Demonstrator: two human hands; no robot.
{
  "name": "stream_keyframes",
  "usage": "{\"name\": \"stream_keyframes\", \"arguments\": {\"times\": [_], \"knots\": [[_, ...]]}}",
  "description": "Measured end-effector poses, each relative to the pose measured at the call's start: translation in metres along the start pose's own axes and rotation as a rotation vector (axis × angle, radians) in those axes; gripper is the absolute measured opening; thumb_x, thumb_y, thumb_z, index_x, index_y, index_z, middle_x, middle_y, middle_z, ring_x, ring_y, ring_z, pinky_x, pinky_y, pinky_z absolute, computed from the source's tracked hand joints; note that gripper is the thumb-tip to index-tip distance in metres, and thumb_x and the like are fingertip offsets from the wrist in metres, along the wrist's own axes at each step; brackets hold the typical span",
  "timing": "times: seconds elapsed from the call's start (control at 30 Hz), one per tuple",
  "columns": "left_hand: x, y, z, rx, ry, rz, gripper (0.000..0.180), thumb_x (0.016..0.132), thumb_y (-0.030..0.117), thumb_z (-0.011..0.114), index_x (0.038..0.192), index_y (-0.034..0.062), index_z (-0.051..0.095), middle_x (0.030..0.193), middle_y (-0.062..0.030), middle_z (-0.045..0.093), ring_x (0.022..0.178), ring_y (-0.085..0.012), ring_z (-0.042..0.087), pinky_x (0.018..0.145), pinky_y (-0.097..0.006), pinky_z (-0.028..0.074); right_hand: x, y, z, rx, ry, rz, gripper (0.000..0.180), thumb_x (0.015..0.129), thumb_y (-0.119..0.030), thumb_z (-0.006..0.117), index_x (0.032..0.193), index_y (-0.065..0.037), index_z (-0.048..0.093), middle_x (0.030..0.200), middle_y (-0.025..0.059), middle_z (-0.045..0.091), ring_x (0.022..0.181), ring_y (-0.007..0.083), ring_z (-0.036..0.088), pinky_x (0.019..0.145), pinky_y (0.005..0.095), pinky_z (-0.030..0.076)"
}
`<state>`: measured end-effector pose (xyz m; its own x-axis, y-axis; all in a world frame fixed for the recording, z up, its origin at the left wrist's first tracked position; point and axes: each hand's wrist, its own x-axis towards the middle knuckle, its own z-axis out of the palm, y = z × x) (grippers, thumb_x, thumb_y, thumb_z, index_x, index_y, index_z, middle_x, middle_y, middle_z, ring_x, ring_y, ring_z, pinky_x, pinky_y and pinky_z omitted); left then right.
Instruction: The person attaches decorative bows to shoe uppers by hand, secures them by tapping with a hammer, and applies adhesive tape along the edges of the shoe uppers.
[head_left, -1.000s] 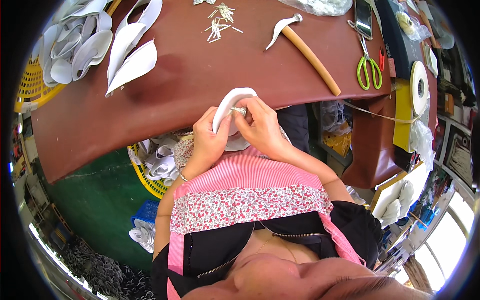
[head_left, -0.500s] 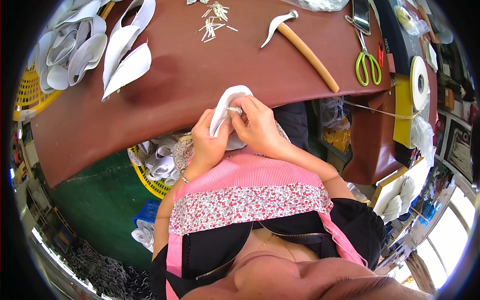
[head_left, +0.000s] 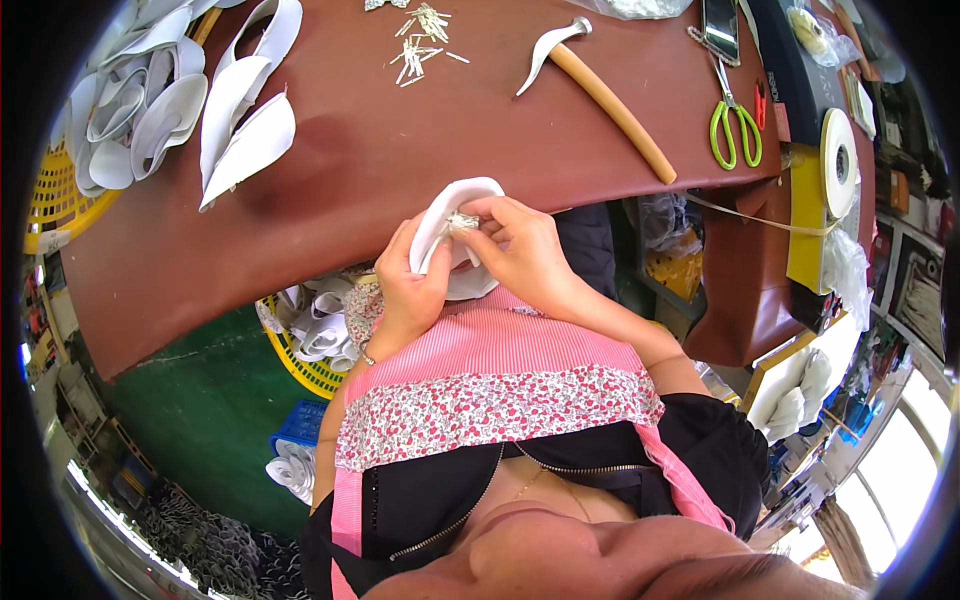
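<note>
Left hand (head_left: 408,285): grasping the white curved piece (head_left: 447,218) from its left side, fingers wrapped around the edge.
Right hand (head_left: 520,250): fingertips pinched on a small silver ornament (head_left: 461,221) at the middle of the white piece.
White curved piece: held at the near edge of the brown worktop (head_left: 400,150), just above the lap, partly over the edge.
Hammer (head_left: 600,85): lying on the worktop, wooden handle slanted, well apart from the hands.
Green scissors (head_left: 733,120): on the worktop at the right, beside the hammer handle.
Small metal pieces (head_left: 420,45): scattered at the far side of the worktop.
White cut pieces (head_left: 240,110): lying at the left of the worktop, near a yellow basket (head_left: 50,200).
Tape roll (head_left: 838,150): standing at the right end.
</note>
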<state>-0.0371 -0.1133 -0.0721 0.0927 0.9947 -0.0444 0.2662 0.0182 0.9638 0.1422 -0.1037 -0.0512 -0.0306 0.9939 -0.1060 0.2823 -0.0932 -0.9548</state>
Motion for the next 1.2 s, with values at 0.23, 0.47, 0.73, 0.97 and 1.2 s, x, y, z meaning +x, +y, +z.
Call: {"name": "stream_keyframes", "arguments": {"times": [0.23,0.47,0.73,0.97,1.2], "knots": [[0.004,0.003,-0.007,0.057,-0.068,0.033,0.035,0.094,-0.003,0.068,0.128,-0.0012,0.071,0.103,-0.0135,0.071,0.091,-0.0250,0.072,0.082,-0.035,0.057,0.000,0.012,0.008,-0.076,0.066,-0.121,0.016,0.092,-0.002,0.077,0.107,0.002,0.072,0.096,0.0179,0.075,0.075,0.0328,0.076,0.066,0.0397,0.060],[0.007,-0.002,-0.008,0.059,-0.077,0.129,0.036,0.091,-0.001,0.073,0.127,0.0002,0.070,0.103,-0.0149,0.072,0.089,-0.0278,0.073,0.081,-0.036,0.057,-0.002,0.019,0.017,-0.114,0.106,-0.172,0.013,0.095,-0.003,0.078,0.106,0.002,0.072,0.093,0.0178,0.074,0.074,0.0243,0.076,0.066,0.0352,0.061],[0.017,0.029,-0.010,0.027,-0.112,-0.072,0.045,0.086,0.021,0.091,0.121,0.0001,0.072,0.103,-0.0119,0.078,0.091,-0.0174,0.075,0.080,-0.034,0.059,0.027,-0.013,-0.028,0.065,-0.190,0.132,0.026,0.095,-0.019,0.083,0.100,0.005,0.075,0.078,0.0147,0.075,0.065,0.0165,0.073,0.062,0.0314,0.057],[0.019,0.011,-0.018,-0.237,-0.049,-0.281,0.027,0.098,0.017,0.080,0.113,-0.0042,0.075,0.099,-0.0101,0.079,0.091,-0.0141,0.073,0.080,-0.031,0.058,0.022,-0.003,-0.013,-0.236,0.201,-0.220,0.029,0.088,-0.022,0.087,0.104,-0.001,0.076,0.088,0.0088,0.072,0.093,0.0276,0.071,0.088,0.0413,0.055],[0.023,0.038,-0.035,0.001,-0.140,-0.075,0.027,0.094,0.008,0.082,0.119,-0.0001,0.077,0.102,-0.0097,0.080,0.090,-0.0159,0.074,0.079,-0.030,0.059,0.019,0.000,-0.027,-0.209,-0.106,-0.291,0.024,0.078,-0.005,0.083,0.100,-0.004,0.075,0.096,0.0085,0.072,0.091,0.0332,0.067,0.086,0.0441,0.051]]}}
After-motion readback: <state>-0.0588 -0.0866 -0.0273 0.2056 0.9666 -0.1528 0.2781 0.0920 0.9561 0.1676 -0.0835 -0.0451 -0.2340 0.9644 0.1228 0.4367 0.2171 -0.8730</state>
